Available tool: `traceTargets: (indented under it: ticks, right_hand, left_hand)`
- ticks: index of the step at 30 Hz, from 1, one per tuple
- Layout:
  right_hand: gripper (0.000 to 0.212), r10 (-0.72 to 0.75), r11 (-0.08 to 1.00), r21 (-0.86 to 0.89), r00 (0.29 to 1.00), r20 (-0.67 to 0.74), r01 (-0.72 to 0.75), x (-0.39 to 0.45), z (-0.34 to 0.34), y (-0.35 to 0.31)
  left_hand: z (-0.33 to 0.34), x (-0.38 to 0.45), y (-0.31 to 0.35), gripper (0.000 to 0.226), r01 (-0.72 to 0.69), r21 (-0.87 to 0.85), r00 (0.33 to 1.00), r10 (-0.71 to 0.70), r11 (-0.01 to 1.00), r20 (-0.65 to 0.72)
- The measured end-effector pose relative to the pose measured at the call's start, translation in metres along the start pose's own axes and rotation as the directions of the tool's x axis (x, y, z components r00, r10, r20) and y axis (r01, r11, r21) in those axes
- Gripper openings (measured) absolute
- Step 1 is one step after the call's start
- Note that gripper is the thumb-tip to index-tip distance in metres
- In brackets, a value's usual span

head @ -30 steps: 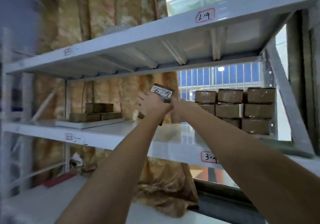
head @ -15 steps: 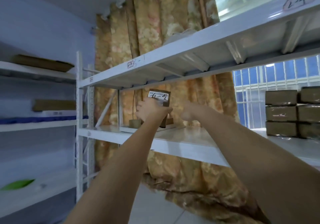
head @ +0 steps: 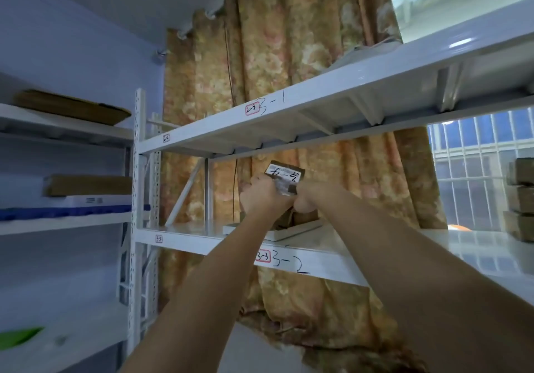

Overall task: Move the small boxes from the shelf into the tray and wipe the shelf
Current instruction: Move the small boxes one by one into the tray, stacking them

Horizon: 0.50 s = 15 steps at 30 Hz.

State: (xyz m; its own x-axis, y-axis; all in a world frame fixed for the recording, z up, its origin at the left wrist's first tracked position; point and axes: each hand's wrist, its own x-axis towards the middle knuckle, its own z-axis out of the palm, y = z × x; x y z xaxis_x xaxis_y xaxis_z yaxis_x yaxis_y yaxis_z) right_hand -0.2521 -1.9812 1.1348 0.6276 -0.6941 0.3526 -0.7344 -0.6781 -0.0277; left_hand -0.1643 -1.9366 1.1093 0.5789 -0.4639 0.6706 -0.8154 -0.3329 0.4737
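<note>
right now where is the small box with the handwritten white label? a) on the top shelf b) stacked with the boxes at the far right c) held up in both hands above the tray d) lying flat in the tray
c: the labelled box is gripped by the left hand and right hand, raised above the white tray on the shelf.

White metal shelf point(head: 332, 260), front edge tagged 3-3 and hand-marked 3-2. Directly on it: flat white tray point(head: 291, 232) near the left half, brown boxes inside, partly hidden by arms. Far right: stack of brown boxes point(head: 521, 199), cut by the frame edge.
</note>
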Motion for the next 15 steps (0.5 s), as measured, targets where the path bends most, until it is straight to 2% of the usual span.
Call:
traceTargets:
  ticks: [2, 5, 6, 9, 10, 13, 15]
  right_hand:
    - [0.038, -0.022, 1.0, -0.012, 0.998, -0.05, 0.022, 0.017, 0.002, -0.007]
    - [0.028, -0.038, 0.999, -0.008, 0.989, -0.14, 0.037, 0.045, 0.004, -0.015]
    - [0.027, -0.041, 0.999, 0.011, 0.986, -0.16, 0.044, 0.057, 0.006, -0.017]
    - [0.026, -0.044, 0.995, 0.083, 0.979, -0.198, 0.062, 0.091, 0.012, -0.019]
    - [0.025, -0.04, 0.994, 0.091, 0.975, -0.216, 0.061, 0.103, 0.014, -0.017]
    - [0.023, 0.027, 0.994, 0.109, 0.972, -0.235, -0.001, 0.132, 0.02, -0.009]
    - [0.029, 0.067, 0.991, 0.132, 0.965, -0.252, -0.034, 0.152, 0.028, -0.002]
  left_hand:
    - [0.004, 0.015, -0.009, 0.09, -0.011, -0.021, 1.0, 0.011, 1.0, -0.016]
    - [0.003, 0.036, -0.019, 0.056, -0.038, -0.033, 0.999, 0.037, 0.999, -0.016]
    - [0.006, 0.047, -0.022, 0.056, -0.048, -0.031, 0.998, 0.048, 0.998, -0.027]
    - [0.024, 0.083, -0.027, 0.076, -0.078, -0.049, 0.995, 0.074, 0.996, -0.068]
    - [0.03, 0.093, -0.026, 0.074, -0.085, -0.048, 0.994, 0.081, 0.995, -0.07]
    - [0.043, 0.117, -0.025, 0.036, -0.136, 0.01, 0.989, 0.137, 0.991, -0.048]
    - [0.055, 0.132, -0.024, 0.027, -0.183, 0.007, 0.982, 0.183, 0.983, -0.033]
